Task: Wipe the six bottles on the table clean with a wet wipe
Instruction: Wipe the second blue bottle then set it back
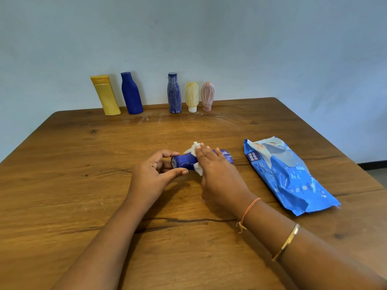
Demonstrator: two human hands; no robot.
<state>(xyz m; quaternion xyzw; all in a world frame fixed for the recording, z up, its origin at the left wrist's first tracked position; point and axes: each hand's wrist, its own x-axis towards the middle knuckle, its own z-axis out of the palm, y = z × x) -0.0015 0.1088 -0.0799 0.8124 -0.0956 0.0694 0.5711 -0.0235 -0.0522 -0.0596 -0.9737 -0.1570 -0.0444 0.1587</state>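
as your left hand [156,172] pinches the bottle [185,162] and your flat right hand [217,172] presses the wipe [193,147], hard pushing could roll it free.

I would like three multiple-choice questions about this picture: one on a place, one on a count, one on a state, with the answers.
1. Where does the pack of wipes lie?
A. left of the left hand
B. between the hands
C. right of the right hand

2. How many standing bottles are in the far row?
A. five
B. three
C. six

3. How is the blue bottle under the wet wipe?
A. upright
B. lying on the table
C. lifted in the air

Answers:
1 C, the pack lies beyond the right hand.
2 A, three tall and two small ones stand there.
3 B, it lies on its side, its end in the left hand.
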